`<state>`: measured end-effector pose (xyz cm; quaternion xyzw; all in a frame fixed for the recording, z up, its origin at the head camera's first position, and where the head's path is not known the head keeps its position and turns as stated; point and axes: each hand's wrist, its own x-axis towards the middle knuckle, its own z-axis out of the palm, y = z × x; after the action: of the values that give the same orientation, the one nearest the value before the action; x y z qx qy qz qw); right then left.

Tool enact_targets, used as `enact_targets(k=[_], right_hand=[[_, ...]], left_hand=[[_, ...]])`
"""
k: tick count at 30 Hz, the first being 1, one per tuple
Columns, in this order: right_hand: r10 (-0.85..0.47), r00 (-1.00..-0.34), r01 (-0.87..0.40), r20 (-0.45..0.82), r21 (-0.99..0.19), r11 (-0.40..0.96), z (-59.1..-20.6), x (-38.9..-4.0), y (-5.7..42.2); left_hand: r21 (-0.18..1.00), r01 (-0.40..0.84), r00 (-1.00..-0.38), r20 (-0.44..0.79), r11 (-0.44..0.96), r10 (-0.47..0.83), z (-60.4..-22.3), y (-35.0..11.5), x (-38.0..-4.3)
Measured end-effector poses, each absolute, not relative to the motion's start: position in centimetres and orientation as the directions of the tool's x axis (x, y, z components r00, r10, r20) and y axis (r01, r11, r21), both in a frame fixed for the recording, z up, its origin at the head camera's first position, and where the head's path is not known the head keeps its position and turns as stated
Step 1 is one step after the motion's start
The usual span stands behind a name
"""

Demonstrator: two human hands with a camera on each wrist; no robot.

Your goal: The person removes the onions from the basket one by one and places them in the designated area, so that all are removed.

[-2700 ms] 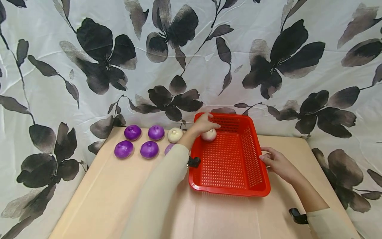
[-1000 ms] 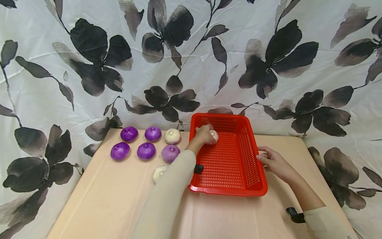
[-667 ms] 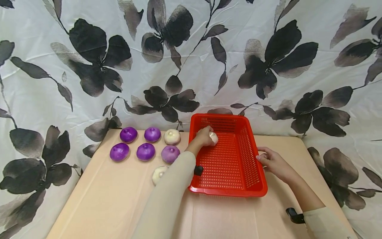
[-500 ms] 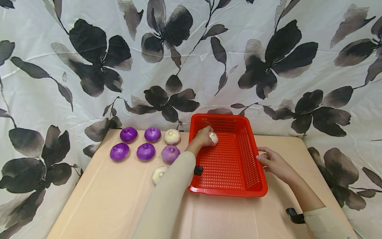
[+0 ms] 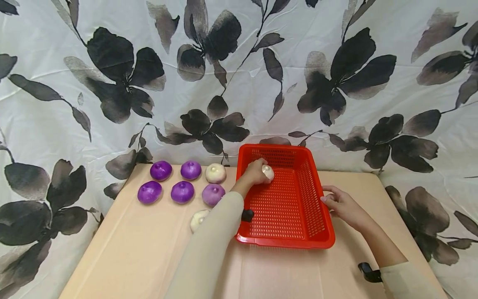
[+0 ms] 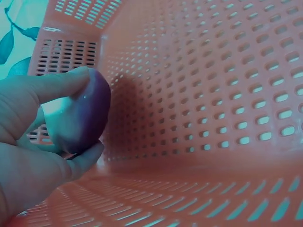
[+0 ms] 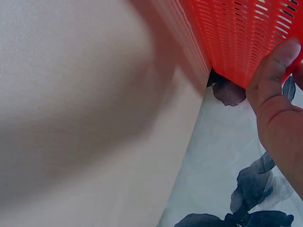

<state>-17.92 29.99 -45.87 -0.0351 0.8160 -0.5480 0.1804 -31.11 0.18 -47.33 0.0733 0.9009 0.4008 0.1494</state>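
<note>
In the head view, my left hand [image 5: 257, 172] reaches into the far left part of a red perforated basket [image 5: 328, 216] and grips a pale onion [image 5: 267, 172]. Seen from the left wrist, thumb and fingers pinch this onion [image 6: 92, 111] from two sides, close to the basket's holed surface. My right hand [image 5: 341, 204] holds the basket's right rim from outside. The right wrist view has the right thumb [image 7: 284, 52] against the rim, the other fingers mostly hidden behind it.
Left of the basket, several purple onions [image 5: 182, 192] stand in rows on the tan table [image 5: 149, 253]. A white onion [image 5: 215, 173] is in the back row; another white onion [image 5: 199, 220] is partly hidden by the left sleeve. Behind hangs a floral cloth [image 5: 269, 83].
Earlier my left hand was above the onion in the basket with fingers extended; now it grips it, slightly nearer me. The right hand keeps its hold on the rim.
</note>
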Motion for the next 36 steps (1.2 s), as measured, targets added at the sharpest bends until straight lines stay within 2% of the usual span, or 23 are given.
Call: enact_targets(k=[7, 13, 21, 27, 36], right_hand=[[-0.263, -0.929, 0.14, -0.262, -0.904, 0.405, -45.5, -18.0, 30.0], [-0.267, -0.929, 0.133, -0.257, -0.904, 0.407, -45.6, -18.0, 29.9], [-0.272, -0.926, 0.139, -0.26, -0.907, 0.397, -45.6, -18.0, 29.9], [-0.267, -0.927, 0.139, -0.263, -0.903, 0.406, -45.7, -18.0, 29.8], [-0.261, -0.928, 0.136, -0.267, -0.893, 0.429, -45.8, -18.0, 29.9]], left_hand=[[0.788, 0.117, -0.941, -0.107, 0.604, 0.322, -45.8, -0.6, -31.4], [0.782, 0.213, -0.932, -0.016, 0.586, 0.361, -44.0, -1.6, -31.6], [0.804, 0.273, -0.921, 0.06, 0.529, 0.384, -41.0, -2.7, -31.0], [0.762, 0.353, -0.908, 0.14, 0.542, 0.394, -38.2, -3.9, -30.5], [0.753, 0.384, -0.907, 0.199, 0.535, 0.371, -35.5, -8.1, -29.0]])
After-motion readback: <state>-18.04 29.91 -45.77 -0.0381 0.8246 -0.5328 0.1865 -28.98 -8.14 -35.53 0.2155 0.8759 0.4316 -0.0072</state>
